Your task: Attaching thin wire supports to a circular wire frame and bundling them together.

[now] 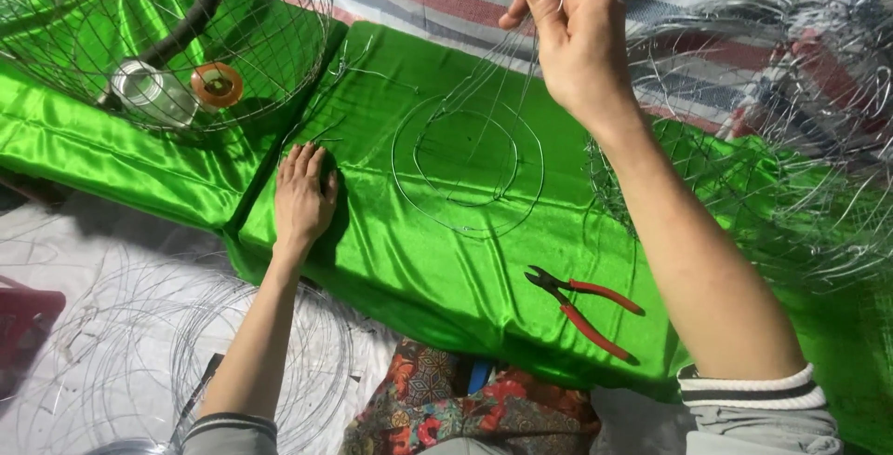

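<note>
My right hand (575, 41) is raised at the top centre and pinches a bundle of thin steel wires (502, 64) that hang down from it. Those wires run to two concentric wire rings (468, 168) lying on the bright green satin cloth (409, 260). My left hand (302, 196) rests flat on the cloth, palm down with fingers together, just left of the rings and holding nothing. Red-handled pliers (586, 311) lie on the cloth below my right forearm.
A domed wire cage (163, 36) stands at the top left, with a metal cup (149, 92) and an orange cup (218, 85) inside. Tangled wire frames (791, 139) pile up on the right. Loose wire hoops (186, 353) lie on the floor at lower left.
</note>
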